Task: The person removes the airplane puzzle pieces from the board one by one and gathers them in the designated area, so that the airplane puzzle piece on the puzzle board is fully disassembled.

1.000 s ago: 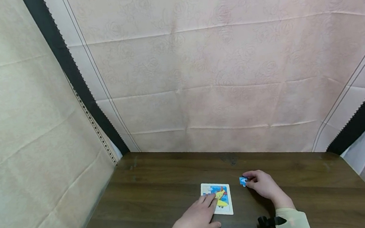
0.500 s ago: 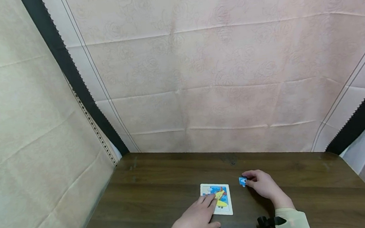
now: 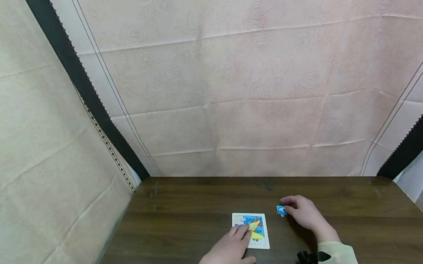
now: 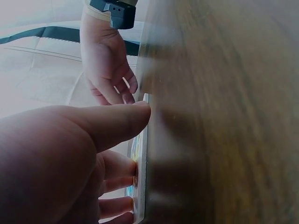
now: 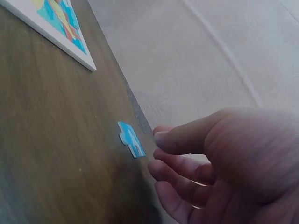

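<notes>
My left hand (image 3: 228, 253) rests with outstretched fingers on a white-framed jigsaw puzzle (image 3: 263, 242) showing a yellow plane on blue. Its fingers cover the puzzle's lower left part. In the left wrist view the puzzle (image 4: 142, 186) appears edge-on, with the fingertips touching its face. Right of the puzzle, a blue and white jigsaw piece (image 3: 281, 210) lies on the table. My right hand (image 3: 305, 214) is just beside it, fingers loosely bent. The right wrist view shows the piece (image 5: 131, 139) flat on the wood, with a small gap between it and the fingertips.
The brown wooden table (image 3: 174, 222) ends at a pale cloth backdrop (image 3: 262, 101). Another cloth panel (image 3: 37, 167) stands along the left side. A black wrist camera (image 3: 306, 259) is strapped at the right sleeve.
My right hand's fingers have lifted slightly away from the jigsaw piece, which stays in place. The left hand and the puzzle have not visibly moved.
</notes>
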{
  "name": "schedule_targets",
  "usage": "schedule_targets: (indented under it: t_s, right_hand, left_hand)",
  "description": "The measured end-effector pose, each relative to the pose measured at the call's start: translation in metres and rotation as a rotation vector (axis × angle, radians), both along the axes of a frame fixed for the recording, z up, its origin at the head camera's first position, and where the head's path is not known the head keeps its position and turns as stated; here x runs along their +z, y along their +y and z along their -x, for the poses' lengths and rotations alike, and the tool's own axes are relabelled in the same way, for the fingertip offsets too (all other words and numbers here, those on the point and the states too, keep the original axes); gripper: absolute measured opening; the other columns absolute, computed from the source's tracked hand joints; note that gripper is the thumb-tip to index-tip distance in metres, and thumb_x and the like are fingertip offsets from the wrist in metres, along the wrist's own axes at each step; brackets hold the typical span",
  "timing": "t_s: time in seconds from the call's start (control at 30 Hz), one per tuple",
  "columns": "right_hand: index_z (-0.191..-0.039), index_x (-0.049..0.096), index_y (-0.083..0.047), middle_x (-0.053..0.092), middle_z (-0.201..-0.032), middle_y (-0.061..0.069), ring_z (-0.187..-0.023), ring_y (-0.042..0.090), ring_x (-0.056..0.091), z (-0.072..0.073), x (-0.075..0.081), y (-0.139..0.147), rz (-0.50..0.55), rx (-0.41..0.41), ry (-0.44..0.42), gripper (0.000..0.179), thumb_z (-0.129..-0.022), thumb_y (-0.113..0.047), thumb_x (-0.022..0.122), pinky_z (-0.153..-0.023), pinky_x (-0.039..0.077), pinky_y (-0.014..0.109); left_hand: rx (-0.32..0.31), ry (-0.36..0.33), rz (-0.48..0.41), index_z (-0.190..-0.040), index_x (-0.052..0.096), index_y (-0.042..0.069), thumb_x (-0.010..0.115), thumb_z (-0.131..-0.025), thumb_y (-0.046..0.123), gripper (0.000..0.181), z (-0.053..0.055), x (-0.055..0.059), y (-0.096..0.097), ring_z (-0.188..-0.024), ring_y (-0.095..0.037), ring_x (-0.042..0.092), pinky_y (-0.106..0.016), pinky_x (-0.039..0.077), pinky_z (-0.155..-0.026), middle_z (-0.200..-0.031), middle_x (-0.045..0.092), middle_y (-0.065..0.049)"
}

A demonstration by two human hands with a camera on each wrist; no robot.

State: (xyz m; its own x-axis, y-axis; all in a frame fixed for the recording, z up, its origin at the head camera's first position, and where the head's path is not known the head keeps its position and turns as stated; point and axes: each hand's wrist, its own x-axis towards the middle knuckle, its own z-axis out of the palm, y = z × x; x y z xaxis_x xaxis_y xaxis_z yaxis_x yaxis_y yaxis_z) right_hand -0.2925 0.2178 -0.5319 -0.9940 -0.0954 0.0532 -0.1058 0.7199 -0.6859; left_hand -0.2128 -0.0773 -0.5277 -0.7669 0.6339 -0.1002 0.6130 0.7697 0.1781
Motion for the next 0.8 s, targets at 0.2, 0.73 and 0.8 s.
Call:
schedule_targets:
  t_s: [0.2,0.73,0.8]
  right_hand:
    - [-0.127,0.076,-0.005,0.069,-0.130,0.018,-0.116,0.036,0.065,0.001,0.002,-0.014,-0.006,0.007,0.059,0.024,-0.104,-0.007,0.066,-0.101,0.053,0.061]
    - [-0.122,0.079,-0.014,0.072,-0.119,0.001,-0.102,0.018,0.065,-0.008,-0.005,-0.085,0.024,0.292,0.025,0.020,-0.105,-0.010,0.068,-0.093,0.058,0.050]
    - [-0.122,0.079,-0.014,0.071,-0.117,0.001,-0.100,0.017,0.064,-0.008,-0.007,-0.086,0.005,0.314,0.029,0.020,-0.105,-0.011,0.069,-0.091,0.058,0.049]
  left_hand:
    - [0.014,0.006,0.020,-0.161,0.048,0.008,0.061,-0.105,0.055,0.074,-0.002,-0.002,0.004,-0.157,-0.025,0.031,-0.038,0.029,-0.126,-0.171,0.035,-0.005]
    - [-0.012,-0.001,-0.020,-0.161,0.048,0.006,0.062,-0.107,0.050,0.071,0.002,-0.003,0.002,-0.153,-0.019,0.036,-0.032,0.038,-0.120,-0.172,0.034,-0.004]
    - [-0.017,0.003,-0.026,-0.162,0.046,0.006,0.063,-0.107,0.050,0.072,0.002,-0.003,0.003,-0.153,-0.019,0.036,-0.032,0.038,-0.120,-0.173,0.032,-0.003]
